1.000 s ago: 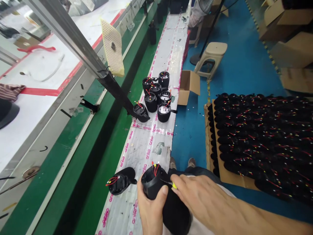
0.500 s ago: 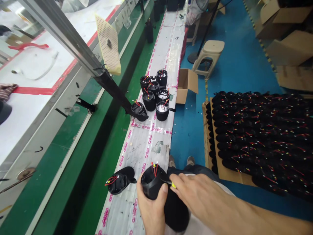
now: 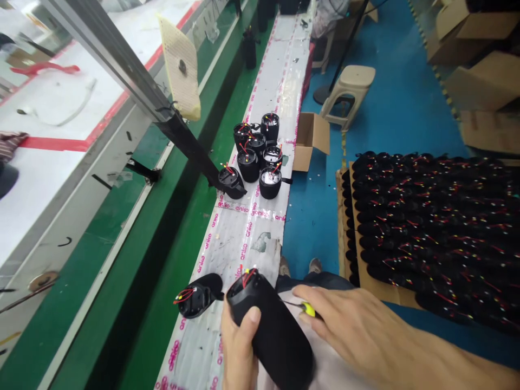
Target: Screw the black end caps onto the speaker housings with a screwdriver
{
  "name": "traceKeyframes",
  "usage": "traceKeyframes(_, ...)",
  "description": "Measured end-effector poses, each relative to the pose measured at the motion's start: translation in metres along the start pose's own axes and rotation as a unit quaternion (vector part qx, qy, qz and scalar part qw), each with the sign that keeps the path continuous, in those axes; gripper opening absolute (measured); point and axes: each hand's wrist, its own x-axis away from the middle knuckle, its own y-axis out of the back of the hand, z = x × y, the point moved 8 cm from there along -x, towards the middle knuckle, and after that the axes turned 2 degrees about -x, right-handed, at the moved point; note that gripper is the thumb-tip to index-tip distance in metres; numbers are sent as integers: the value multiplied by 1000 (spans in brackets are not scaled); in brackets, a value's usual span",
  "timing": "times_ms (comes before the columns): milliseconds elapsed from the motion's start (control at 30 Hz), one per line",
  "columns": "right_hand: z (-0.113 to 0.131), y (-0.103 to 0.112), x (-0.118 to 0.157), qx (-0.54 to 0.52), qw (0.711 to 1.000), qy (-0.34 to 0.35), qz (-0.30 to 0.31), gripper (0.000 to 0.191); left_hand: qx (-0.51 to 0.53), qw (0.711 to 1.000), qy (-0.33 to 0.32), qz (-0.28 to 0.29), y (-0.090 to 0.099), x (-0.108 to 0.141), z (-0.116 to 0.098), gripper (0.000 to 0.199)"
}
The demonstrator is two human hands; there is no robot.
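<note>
My left hand (image 3: 241,338) is wrapped around a black cylindrical speaker housing (image 3: 278,330), held tilted over the bench edge. Red wires (image 3: 246,277) with small connectors stick out of its upper end. In my right hand (image 3: 337,319) is a small screwdriver (image 3: 307,309) with a yellow handle, its thin dark shaft pointing at the housing's side; whether the tip touches cannot be made out. Left of the held piece, a second black housing (image 3: 197,300) lies on the bench with its wired end facing me.
Several black housings (image 3: 248,165) stand on the long wrapped bench (image 3: 227,244). A metal post (image 3: 190,149) rises at its left beside a green conveyor frame (image 3: 134,276). On the blue floor are an open carton (image 3: 304,146), a stool (image 3: 351,89) and rows of wired housings (image 3: 426,227).
The held housing has turned and tilted, so its long side shows more and its open end less. My right hand with the screwdriver has drawn back to the right from the rim.
</note>
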Motion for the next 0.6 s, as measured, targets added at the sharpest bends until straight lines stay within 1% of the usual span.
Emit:
traceKeyframes(33, -2, -2, -4, -3, 1000, 8, 2, 32, 49, 998, 23, 38, -8, 3, 4, 75)
traceKeyframes(67, -3, -3, -8, -4, 1000, 22, 6, 32, 83, 993, 46, 63, -14, 7, 9, 71)
traceKeyframes(133, -4, -4, -14, -2, 999, 53, 10, 31, 119, 986, 74, 88, -21, 10, 15, 64)
traceKeyframes(167, -5, -4, -17, 2, 998, 64, 10, 31, 127, 984, 78, 96, -23, 11, 16, 62)
traceKeyframes(267, -7, -1, -23, 20, 997, 78, 15, 33, 116, 985, 64, 106, -25, 9, 15, 64)
traceKeyframes(433, -2, 6, -37, 69, 992, 101, 25, 28, 98, 988, 50, 110, -29, 10, 10, 81)
traceKeyframes(600, 4, 15, -43, 98, 985, 139, 20, 25, 84, 988, 45, 122, -32, 12, 7, 84)
